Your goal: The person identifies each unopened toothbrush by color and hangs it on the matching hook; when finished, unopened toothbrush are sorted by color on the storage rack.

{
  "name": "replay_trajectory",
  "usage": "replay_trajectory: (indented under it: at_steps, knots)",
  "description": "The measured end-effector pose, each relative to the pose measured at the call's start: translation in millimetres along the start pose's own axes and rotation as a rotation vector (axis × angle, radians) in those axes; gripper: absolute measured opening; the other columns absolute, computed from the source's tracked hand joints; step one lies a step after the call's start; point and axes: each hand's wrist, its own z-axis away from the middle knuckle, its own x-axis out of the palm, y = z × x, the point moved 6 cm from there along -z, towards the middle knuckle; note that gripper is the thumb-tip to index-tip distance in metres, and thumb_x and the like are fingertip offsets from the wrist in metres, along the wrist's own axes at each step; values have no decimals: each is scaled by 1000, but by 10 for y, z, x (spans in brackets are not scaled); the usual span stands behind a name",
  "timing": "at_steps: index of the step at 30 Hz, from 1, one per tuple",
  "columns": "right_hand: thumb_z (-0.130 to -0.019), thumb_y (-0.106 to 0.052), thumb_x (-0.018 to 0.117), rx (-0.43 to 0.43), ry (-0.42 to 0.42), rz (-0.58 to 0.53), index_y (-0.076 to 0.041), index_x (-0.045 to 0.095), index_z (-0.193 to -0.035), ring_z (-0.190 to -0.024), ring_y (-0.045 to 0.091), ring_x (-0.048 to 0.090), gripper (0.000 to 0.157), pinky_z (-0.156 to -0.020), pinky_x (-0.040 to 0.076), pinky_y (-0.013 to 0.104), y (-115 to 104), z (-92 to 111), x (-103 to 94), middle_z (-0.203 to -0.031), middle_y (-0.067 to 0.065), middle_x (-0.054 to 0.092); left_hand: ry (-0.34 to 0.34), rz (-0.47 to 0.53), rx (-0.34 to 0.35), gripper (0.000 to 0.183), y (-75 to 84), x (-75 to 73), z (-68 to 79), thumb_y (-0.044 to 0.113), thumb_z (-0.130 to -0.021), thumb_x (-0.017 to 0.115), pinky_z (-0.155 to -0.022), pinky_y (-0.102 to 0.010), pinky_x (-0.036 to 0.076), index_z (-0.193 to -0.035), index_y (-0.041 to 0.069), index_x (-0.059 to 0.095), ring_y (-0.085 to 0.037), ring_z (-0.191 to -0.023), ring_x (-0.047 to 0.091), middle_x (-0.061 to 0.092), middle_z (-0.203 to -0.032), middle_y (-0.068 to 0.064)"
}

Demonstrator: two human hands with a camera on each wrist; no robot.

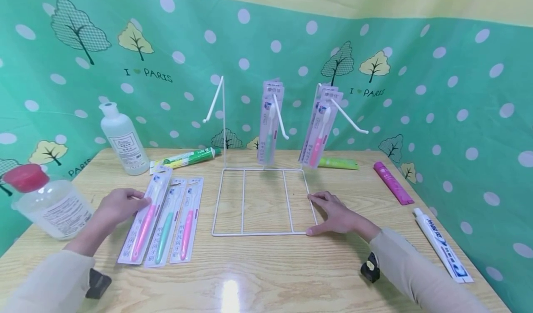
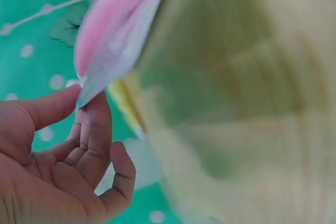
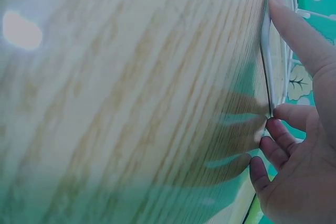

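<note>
In the left wrist view my left hand [image 2: 68, 156] pinches the edge of a packaged pink toothbrush [image 2: 113, 30] between thumb and fingers. In the head view, this pack [image 1: 143, 229] slants upward at its far end, left of a packaged green toothbrush [image 1: 164, 239] and another packaged pink toothbrush [image 1: 187, 234] on the table. My right hand [image 1: 335, 215] rests at the front right corner of a white wire display rack [image 1: 266, 233], thumb and fingertips spread along its base wire [image 3: 266, 51]. Packaged toothbrushes hang from the rack's middle hook [image 1: 280, 116] and right hook [image 1: 349, 119]; the left hook [image 1: 213, 101] is bare.
Two bottles, one clear [image 1: 125, 141] and one red-capped [image 1: 54, 206], stand at the left. A green toothpaste tube [image 1: 187, 159] lies behind the packs. A lime tube [image 1: 339, 163], a magenta tube [image 1: 393, 183] and a white tube [image 1: 443, 246] lie toward the right.
</note>
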Motion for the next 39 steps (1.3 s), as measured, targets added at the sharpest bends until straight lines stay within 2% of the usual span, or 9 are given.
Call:
replay_trajectory:
  at_steps: [6, 11, 16, 21, 26, 36, 39]
  knots:
    - [-64, -57, 73, -4, 5, 10, -8, 26, -143, -129, 35, 22, 104, -104, 21, 54, 3, -1, -7, -141, 14, 25, 69, 0, 128, 54, 454, -42, 165, 36, -89, 54, -69, -35, 44, -122, -6, 46, -29, -89, 55, 59, -102, -21]
    - [-63, -57, 73, -11, 8, 6, -8, 26, -143, -129, 35, 22, 104, -104, 21, 54, -3, 8, -11, -141, 14, 25, 98, 23, 245, 42, 910, 54, 335, 31, -88, 56, -63, -30, 45, -115, -1, 52, -24, -80, 57, 61, -97, -16]
    - [-65, -55, 73, -24, 13, 10, -7, 27, -143, -129, 36, 23, 102, -104, 21, 55, -18, 18, -18, -141, 15, 25, 103, 62, 368, 31, 1306, 305, 468, 23, -85, 61, -59, -30, 49, -106, 1, 57, -20, -73, 60, 65, -89, -10]
    - [-66, -53, 73, -28, 13, 3, -7, 27, -143, -128, 36, 23, 100, -103, 21, 56, -37, 24, -25, -140, 15, 26, 68, 101, 434, 25, 1611, 623, 533, 21, -83, 64, -60, -29, 49, -101, 5, 60, -16, -69, 62, 66, -80, -2]
    - [-67, -53, 73, -25, 9, 6, -7, 27, -143, -128, 36, 23, 100, -103, 22, 56, -39, 24, -26, -140, 15, 26, 25, 161, 493, 18, 1903, 897, 574, 19, -80, 67, -59, -29, 50, -94, 9, 62, -14, -68, 62, 66, -77, 0]
    - [-66, -53, 73, -40, 16, 0, -6, 28, -142, -127, 35, 24, 100, -103, 21, 56, -35, 19, -32, -139, 15, 27, -20, 256, 727, 10, 2582, 1228, 765, 17, -80, 69, -64, -24, 52, -88, 14, 63, -10, -66, 62, 65, -77, 4]
    - [-65, -54, 73, -57, 26, -13, -11, 29, -143, -129, 36, 21, 99, -103, 17, 59, -25, 14, -30, -142, 15, 24, -50, 278, 785, 9, 2760, 1307, 817, 17, -81, 68, -64, -22, 52, -88, 14, 63, -9, -67, 63, 66, -78, 3]
